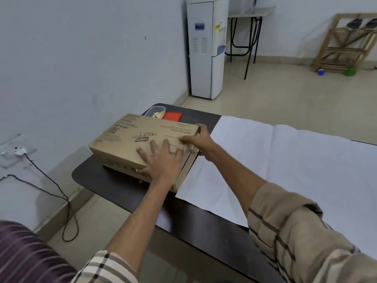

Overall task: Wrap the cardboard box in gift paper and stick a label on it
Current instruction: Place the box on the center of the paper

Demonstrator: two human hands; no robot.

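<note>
Early stage: unwrapped cardboard box [142, 144] on table [95, 176], left hand [163, 160] spread flat on its lid, right hand [199, 138] gripping its 3 o'clock edge; white gift paper [285, 160] lies unfolded at 3 o'clock; wrapping and labelling remain.

Pale blue-grey walls [81, 58] meet a beige tiled floor [285, 94]. A white water dispenser [206, 50] stands in the corner beside a black-legged folding table [251, 15], with a wooden rack [344, 43] further right. A black cable [51, 190] trails down the left wall.
</note>
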